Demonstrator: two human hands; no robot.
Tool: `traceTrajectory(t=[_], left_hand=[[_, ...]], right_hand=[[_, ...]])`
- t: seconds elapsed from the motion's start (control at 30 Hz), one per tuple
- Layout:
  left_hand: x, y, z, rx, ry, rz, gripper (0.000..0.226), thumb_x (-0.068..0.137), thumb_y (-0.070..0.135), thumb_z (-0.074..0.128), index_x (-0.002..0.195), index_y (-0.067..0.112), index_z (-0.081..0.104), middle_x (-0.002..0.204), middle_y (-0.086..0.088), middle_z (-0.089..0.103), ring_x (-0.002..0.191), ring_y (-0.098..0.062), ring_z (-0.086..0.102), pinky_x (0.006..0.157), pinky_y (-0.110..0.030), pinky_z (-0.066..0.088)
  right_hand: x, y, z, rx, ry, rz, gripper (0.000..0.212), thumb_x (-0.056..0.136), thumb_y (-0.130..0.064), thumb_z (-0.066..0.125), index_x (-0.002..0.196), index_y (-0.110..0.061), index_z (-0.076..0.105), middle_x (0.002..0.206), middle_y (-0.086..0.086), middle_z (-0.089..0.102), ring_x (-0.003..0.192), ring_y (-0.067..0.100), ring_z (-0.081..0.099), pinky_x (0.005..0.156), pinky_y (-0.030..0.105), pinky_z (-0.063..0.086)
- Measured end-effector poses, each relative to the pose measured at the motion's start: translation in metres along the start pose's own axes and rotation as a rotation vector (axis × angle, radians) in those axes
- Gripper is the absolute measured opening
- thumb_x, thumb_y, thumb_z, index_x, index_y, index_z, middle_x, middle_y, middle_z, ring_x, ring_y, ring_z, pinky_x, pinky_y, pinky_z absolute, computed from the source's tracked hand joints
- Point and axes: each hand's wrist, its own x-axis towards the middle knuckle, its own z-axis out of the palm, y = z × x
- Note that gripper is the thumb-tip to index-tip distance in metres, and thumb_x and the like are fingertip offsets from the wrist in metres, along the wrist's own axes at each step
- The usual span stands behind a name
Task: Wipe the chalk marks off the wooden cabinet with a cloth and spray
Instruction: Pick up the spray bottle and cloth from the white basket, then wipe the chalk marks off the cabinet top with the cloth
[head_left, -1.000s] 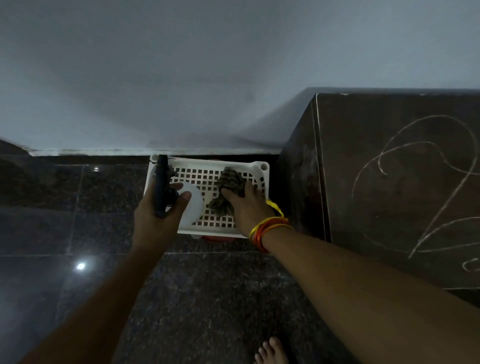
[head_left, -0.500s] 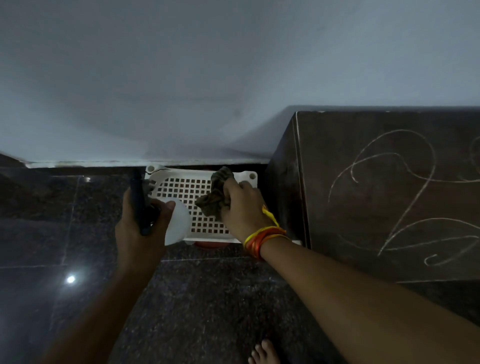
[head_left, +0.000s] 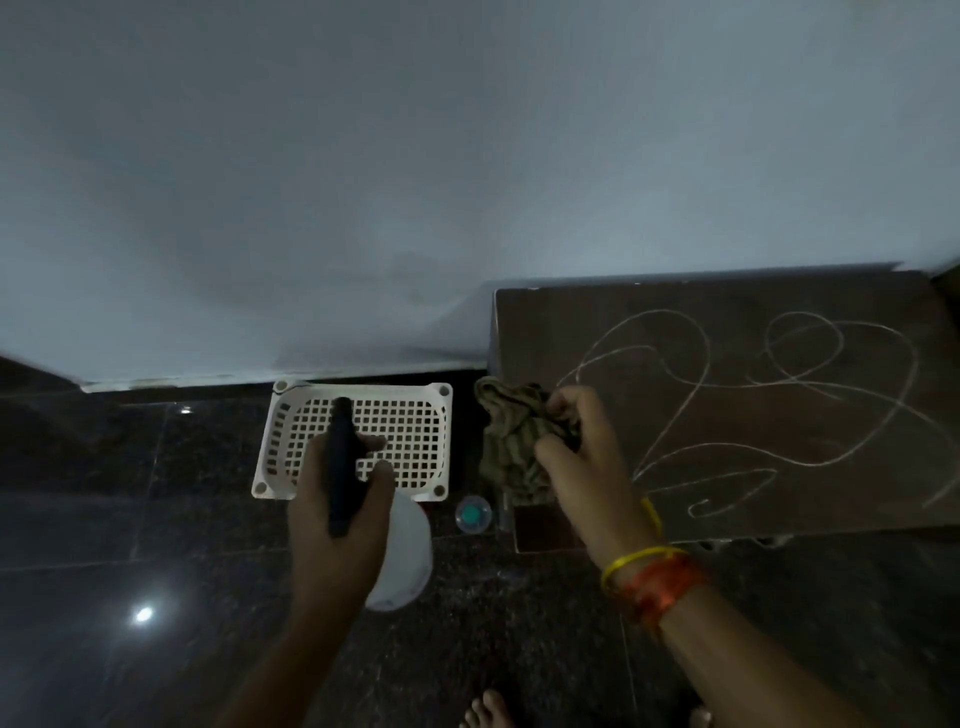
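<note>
The left hand (head_left: 337, 525) has its grip closed around a spray bottle (head_left: 402, 556) with a white plastic body and a black trigger head. The long axis of the black head runs up the frame, its nozzle end pointing away from the person towards the wall and lying over the white perforated plastic basket (head_left: 358, 441) that sits on the dark polished stone floor (head_left: 104, 493). Most of the white body is hidden behind the hand and wrist — only its lower right side shows.

Just right of the basket a small round teal-centred cap (head_left: 473, 514) lies on the floor; what it is cannot be made out.

The right hand (head_left: 582, 457), with yellow and orange threads (head_left: 649, 582) at the wrist, holds its grip tight on a crumpled olive-striped cloth (head_left: 511, 447), which hangs down beside the left edge of the dark brown wooden cabinet (head_left: 727, 415). White looping chalk marks (head_left: 696, 395) cover the cabinet's top — its right end is cut off by the frame. Bare toes (head_left: 485, 712) show at the bottom edge.
</note>
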Motion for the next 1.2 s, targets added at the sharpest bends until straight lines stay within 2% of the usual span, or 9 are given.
traceTrajectory(t=[0.13, 0.23, 0.33, 0.47, 0.57, 0.7, 0.87, 1.0, 1.2], left_hand=[[-0.035, 0.02, 0.047, -0.06, -0.047, -0.096, 0.035, 0.092, 0.008, 0.061, 0.094, 0.043, 0.061, 0.086, 0.018, 0.067, 0.082, -0.004, 0.064, 0.072, -0.029, 0.051], [-0.059, 0.03, 0.084, -0.125, -0.025, -0.198, 0.022, 0.092, 0.009, 0.061, 0.09, 0.03, 0.065, 0.078, 0.0, 0.066, 0.075, -0.017, 0.063, 0.07, -0.035, 0.051], [-0.083, 0.036, 0.116, -0.145, -0.031, -0.263, 0.02, 0.091, 0.006, 0.061, 0.082, 0.022, 0.067, 0.061, 0.001, 0.061, 0.058, -0.015, 0.058, 0.058, -0.038, 0.047], [-0.115, 0.039, 0.153, -0.11, -0.03, -0.352, 0.026, 0.09, 0.01, 0.063, 0.071, 0.027, 0.066, 0.05, -0.002, 0.052, 0.045, -0.015, 0.049, 0.047, -0.034, 0.04], [-0.135, 0.041, 0.173, -0.065, -0.017, -0.418, 0.037, 0.089, 0.011, 0.063, 0.056, 0.026, 0.06, 0.047, -0.002, 0.046, 0.047, -0.021, 0.045, 0.048, -0.035, 0.037], [-0.157, 0.048, 0.193, 0.007, -0.079, -0.396, 0.026, 0.089, 0.012, 0.063, 0.065, 0.021, 0.062, 0.048, 0.002, 0.048, 0.043, -0.013, 0.044, 0.048, -0.033, 0.037], [-0.173, 0.06, 0.222, 0.073, -0.14, -0.361, 0.032, 0.091, 0.01, 0.062, 0.06, 0.018, 0.054, 0.049, 0.0, 0.044, 0.045, -0.017, 0.04, 0.047, -0.03, 0.035], [-0.182, 0.067, 0.247, 0.12, -0.216, -0.319, 0.033, 0.092, 0.011, 0.062, 0.062, 0.022, 0.054, 0.046, 0.004, 0.041, 0.038, -0.008, 0.037, 0.042, -0.016, 0.031], [-0.189, 0.075, 0.278, 0.142, -0.254, -0.288, 0.03, 0.092, 0.01, 0.061, 0.064, 0.02, 0.056, 0.049, 0.001, 0.043, 0.043, -0.016, 0.037, 0.042, -0.02, 0.031]], right_hand=[[-0.026, 0.014, -0.072, 0.195, 0.017, 0.044, 0.042, 0.078, -0.009, 0.046, 0.104, -0.035, 0.065, 0.098, -0.007, 0.072, 0.09, 0.011, 0.069, 0.065, 0.022, 0.055], [-0.04, 0.029, -0.124, 0.369, 0.077, 0.138, 0.024, 0.079, -0.011, 0.052, 0.092, -0.018, 0.071, 0.089, 0.01, 0.073, 0.081, 0.028, 0.07, 0.059, 0.032, 0.055], [-0.049, 0.039, -0.169, 0.475, 0.14, 0.216, 0.011, 0.081, -0.025, 0.066, 0.086, -0.017, 0.072, 0.09, 0.009, 0.073, 0.08, 0.026, 0.07, 0.059, 0.033, 0.056], [-0.06, 0.047, -0.217, 0.334, 0.254, 0.21, 0.03, 0.064, -0.045, 0.073, 0.08, -0.02, 0.068, 0.088, 0.004, 0.073, 0.081, 0.02, 0.071, 0.061, 0.031, 0.055], [-0.066, 0.056, -0.247, 0.252, 0.311, 0.178, 0.013, 0.076, -0.034, 0.072, 0.081, -0.023, 0.067, 0.085, 0.0, 0.073, 0.08, 0.019, 0.07, 0.062, 0.029, 0.053], [-0.071, 0.063, -0.279, 0.228, 0.401, 0.121, 0.004, 0.082, -0.026, 0.07, 0.081, -0.026, 0.067, 0.081, -0.007, 0.072, 0.074, 0.009, 0.069, 0.052, 0.016, 0.051], [-0.067, 0.067, -0.315, 0.049, 0.472, 0.019, 0.024, 0.085, -0.021, 0.067, 0.101, -0.038, 0.064, 0.1, -0.019, 0.065, 0.089, -0.007, 0.061, 0.068, 0.013, 0.047], [-0.055, 0.071, -0.335, -0.076, 0.464, -0.015, 0.024, 0.087, -0.014, 0.063, 0.092, -0.037, 0.064, 0.094, -0.015, 0.065, 0.086, -0.004, 0.061, 0.065, 0.008, 0.045], [-0.033, 0.075, -0.352, -0.342, 0.517, 0.029, 0.032, 0.083, -0.017, 0.064, 0.115, -0.019, 0.063, 0.117, 0.005, 0.053, 0.105, 0.018, 0.051, 0.093, 0.031, 0.041]])
